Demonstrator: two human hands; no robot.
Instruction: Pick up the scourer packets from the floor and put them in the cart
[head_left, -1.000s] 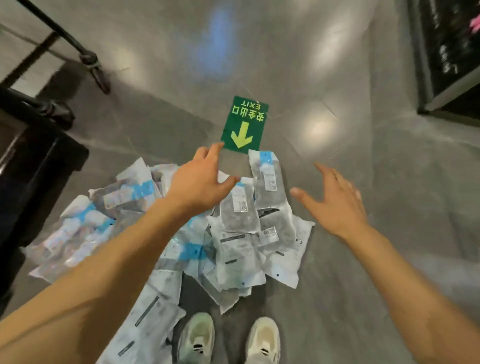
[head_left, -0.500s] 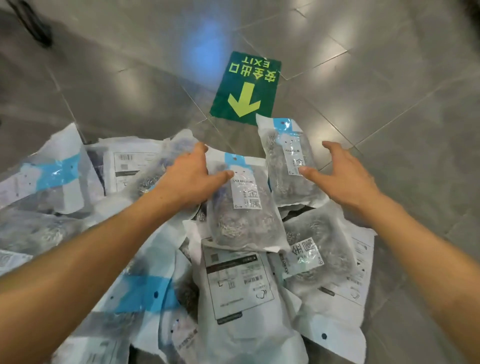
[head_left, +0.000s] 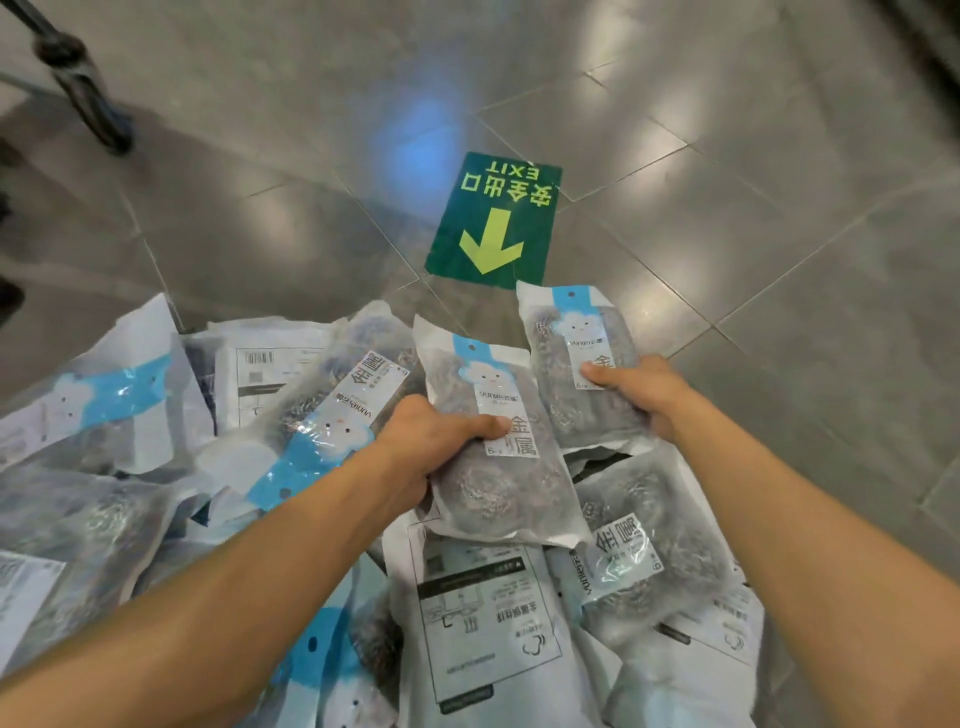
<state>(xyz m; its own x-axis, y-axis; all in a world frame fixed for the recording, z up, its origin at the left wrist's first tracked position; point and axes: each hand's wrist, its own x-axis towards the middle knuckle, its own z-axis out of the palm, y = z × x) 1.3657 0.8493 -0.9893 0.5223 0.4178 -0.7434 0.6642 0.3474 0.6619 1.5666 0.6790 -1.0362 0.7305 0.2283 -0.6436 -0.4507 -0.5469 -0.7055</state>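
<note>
Gripping centre packet (head_left: 498, 457): left hand (head_left: 436, 441) | right hand (head_left: 641, 389) clutching far packet (head_left: 576, 364)

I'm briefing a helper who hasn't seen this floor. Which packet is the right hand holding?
Find the green exit sign on the floor. The packet just below its lower right corner is the one the right hand grips. Unlike its neighbours, it lies farthest from the person, at the pile's edge.
</note>
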